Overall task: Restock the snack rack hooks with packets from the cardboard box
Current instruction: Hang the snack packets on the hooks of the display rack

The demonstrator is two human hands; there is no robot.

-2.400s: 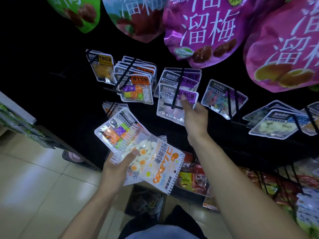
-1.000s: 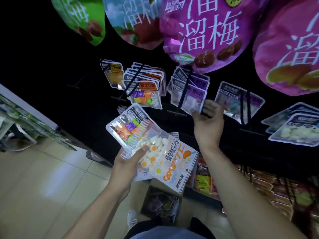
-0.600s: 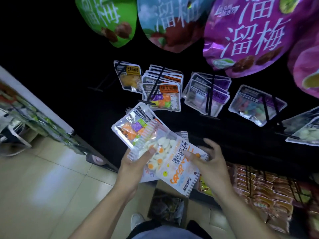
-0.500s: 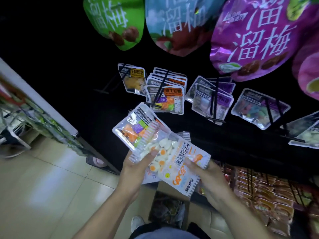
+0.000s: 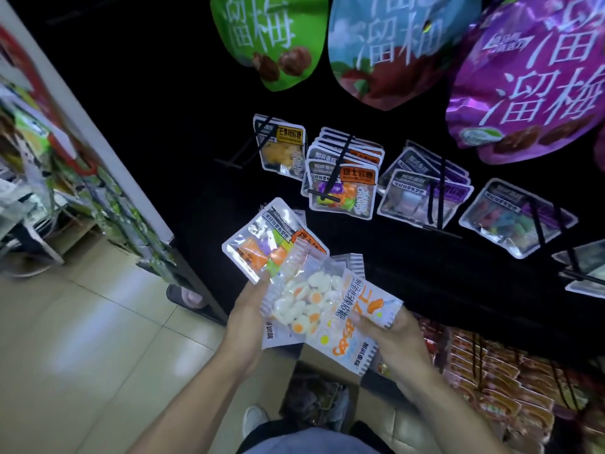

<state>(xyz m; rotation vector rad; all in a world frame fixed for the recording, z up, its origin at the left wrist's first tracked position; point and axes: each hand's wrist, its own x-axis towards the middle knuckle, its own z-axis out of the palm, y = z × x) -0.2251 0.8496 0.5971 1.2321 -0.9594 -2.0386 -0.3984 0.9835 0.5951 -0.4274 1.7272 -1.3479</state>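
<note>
My left hand [image 5: 248, 317] grips a fanned stack of candy packets in front of the black rack. On top lies a white packet of egg-shaped gummies with orange print [image 5: 330, 308]. Behind it shows a clear packet of orange, purple and green sweets [image 5: 262, 244]. My right hand [image 5: 391, 335] holds the egg packet by its right edge, fingers under it. Above hang rows of small packets on black hooks: a yellow-label one [image 5: 283, 147], a thick orange-label row [image 5: 343, 178], and purple-label rows [image 5: 422, 194]. The cardboard box [image 5: 319, 396] sits open on the floor below my hands.
Large green [image 5: 271, 37], blue-red [image 5: 386, 47] and purple [image 5: 537, 77] plum bags hang overhead. Red-orange packets [image 5: 491, 371] fill the low rack at right. Another shelf unit [image 5: 82, 152] stands at left over a tiled floor [image 5: 82, 339]. My shoe [image 5: 257, 421] is beside the box.
My right hand left the purple-label row on the hook, dropped down, and took hold of the egg packet's right edge. My view shifted left; the left hand kept its stack.
</note>
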